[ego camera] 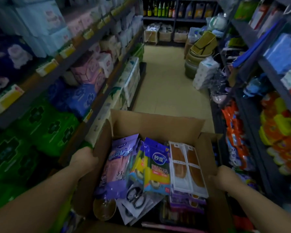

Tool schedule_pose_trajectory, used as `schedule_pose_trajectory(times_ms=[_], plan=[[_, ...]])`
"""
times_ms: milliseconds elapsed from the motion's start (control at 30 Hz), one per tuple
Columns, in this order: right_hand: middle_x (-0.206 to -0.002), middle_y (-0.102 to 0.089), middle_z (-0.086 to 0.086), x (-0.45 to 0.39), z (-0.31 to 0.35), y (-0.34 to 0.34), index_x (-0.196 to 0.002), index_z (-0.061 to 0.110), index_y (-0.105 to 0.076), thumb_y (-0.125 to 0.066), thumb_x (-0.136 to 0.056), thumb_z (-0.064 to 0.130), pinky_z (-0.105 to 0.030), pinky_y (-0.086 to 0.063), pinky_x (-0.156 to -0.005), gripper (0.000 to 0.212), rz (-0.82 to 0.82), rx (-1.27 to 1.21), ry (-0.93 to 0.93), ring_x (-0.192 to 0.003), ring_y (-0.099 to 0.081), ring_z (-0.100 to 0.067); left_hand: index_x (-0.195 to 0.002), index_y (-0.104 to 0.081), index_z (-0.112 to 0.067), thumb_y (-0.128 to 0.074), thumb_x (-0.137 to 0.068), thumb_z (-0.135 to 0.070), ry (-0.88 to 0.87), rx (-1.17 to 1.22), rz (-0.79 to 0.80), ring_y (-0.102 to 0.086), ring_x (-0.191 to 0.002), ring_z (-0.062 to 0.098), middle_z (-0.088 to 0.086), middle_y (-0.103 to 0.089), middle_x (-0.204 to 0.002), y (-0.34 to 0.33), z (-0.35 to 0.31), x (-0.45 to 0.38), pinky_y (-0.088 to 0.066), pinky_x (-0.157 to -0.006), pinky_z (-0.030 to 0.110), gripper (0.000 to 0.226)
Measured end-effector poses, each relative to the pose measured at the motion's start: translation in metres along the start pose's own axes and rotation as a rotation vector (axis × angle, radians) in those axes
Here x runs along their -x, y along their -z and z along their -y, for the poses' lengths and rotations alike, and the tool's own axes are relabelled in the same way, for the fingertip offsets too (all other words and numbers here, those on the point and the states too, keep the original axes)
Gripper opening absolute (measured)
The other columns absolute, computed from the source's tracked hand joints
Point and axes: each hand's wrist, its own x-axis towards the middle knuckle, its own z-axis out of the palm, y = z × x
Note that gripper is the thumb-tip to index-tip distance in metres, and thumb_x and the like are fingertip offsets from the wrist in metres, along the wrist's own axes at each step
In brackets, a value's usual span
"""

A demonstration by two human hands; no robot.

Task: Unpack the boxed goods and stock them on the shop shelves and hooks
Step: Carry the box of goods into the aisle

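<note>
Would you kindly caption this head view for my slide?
Both hands, left and right, grip an open cardboard box of packaged goods in a shop aisle.

The fingers of the left hand (84, 158) and right hand (225, 176) are hidden behind the walls of the cardboard box (156, 121), whose near edge is cut off below. The scissors pack (135, 197) is partly covered, and shelf goods (40, 17) are blurred
</note>
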Motion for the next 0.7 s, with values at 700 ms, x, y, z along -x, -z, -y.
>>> schedule_pose_trajectory(times_ms=[700], plan=[[-0.092,-0.066,-0.014,-0.317,0.207,0.264,-0.101,-0.002,-0.066,-0.066,-0.087,0.034,-0.028,-0.044,-0.067,0.038,-0.140,-0.140,-0.052,-0.086,-0.062,-0.028,-0.085,-0.063,0.003,-0.067,-0.085,-0.021,-0.174,0.125,-0.042,-0.062,-0.091,0.035,0.022,-0.065,-0.092,0.160,-0.235,-0.405,-0.038,-0.065,0.029,0.024]])
